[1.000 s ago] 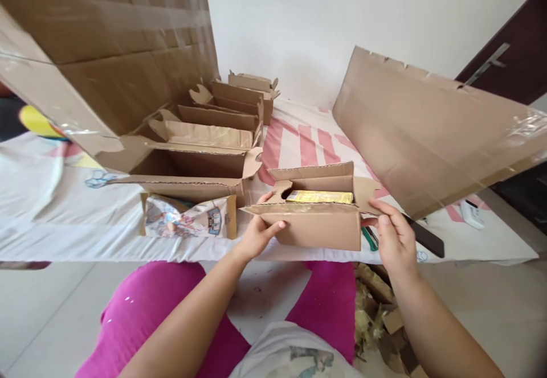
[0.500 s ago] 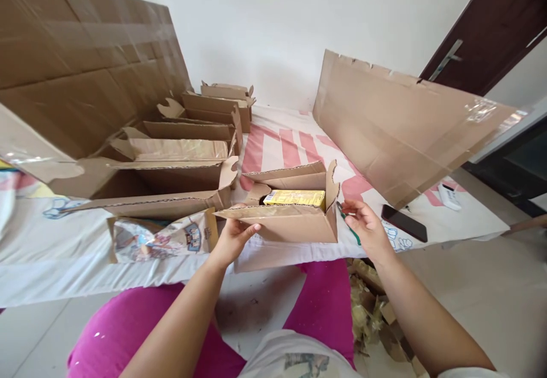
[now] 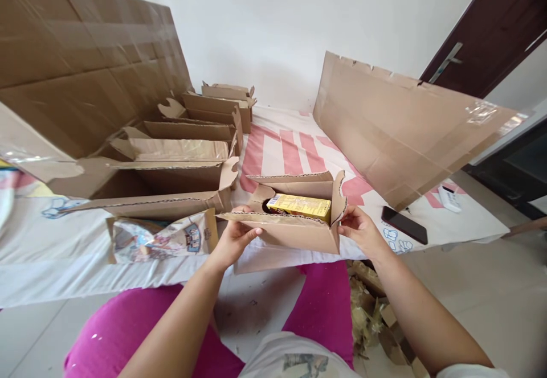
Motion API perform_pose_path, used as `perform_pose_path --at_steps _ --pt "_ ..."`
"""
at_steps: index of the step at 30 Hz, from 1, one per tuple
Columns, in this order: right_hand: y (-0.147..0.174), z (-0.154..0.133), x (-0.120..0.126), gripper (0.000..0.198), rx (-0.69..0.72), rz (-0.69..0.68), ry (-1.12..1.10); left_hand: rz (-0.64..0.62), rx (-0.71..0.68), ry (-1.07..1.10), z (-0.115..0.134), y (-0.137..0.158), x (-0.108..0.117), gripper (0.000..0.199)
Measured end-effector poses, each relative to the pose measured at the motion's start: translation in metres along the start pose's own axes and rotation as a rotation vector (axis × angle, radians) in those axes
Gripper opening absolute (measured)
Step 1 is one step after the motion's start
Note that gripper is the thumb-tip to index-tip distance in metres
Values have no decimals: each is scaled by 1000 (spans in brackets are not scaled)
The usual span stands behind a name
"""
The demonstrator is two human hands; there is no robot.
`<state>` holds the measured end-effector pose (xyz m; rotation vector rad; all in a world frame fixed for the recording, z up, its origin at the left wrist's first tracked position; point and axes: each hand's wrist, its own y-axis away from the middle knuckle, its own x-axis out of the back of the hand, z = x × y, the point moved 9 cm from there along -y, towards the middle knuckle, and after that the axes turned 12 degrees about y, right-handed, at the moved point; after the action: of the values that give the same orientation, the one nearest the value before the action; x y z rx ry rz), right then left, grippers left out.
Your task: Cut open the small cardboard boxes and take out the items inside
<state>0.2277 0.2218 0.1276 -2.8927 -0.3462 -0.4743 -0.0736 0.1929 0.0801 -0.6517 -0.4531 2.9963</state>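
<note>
The open cardboard box (image 3: 294, 237) is plain tan-brown; the carton (image 3: 301, 206) inside it is bright yellow with dark print. The tablecloth (image 3: 294, 150) is white with pinkish-red stripes and patches, plus blue line drawings. The snack packet (image 3: 160, 240) is white with golden-tan ends and blue print. The smartphone (image 3: 404, 225) is black, the trousers (image 3: 123, 327) solid magenta, the door (image 3: 478, 31) dark maroon with a silver handle (image 3: 445, 62).

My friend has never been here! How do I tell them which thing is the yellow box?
On the table, find the row of brown cartons on the left. To the right of the nearest one, an open carton is between the left hand and the right hand. The yellow box lies inside, its bright yellow unlike the plain brown card around it.
</note>
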Motion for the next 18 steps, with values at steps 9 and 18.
perform_pose_path --at_steps 9,18 --pt "3 2 1 33 -13 99 0 -48 -66 -68 9 1 -6 45" --pt "24 38 81 31 -146 341 259 37 -147 -174 16 0 7 48"
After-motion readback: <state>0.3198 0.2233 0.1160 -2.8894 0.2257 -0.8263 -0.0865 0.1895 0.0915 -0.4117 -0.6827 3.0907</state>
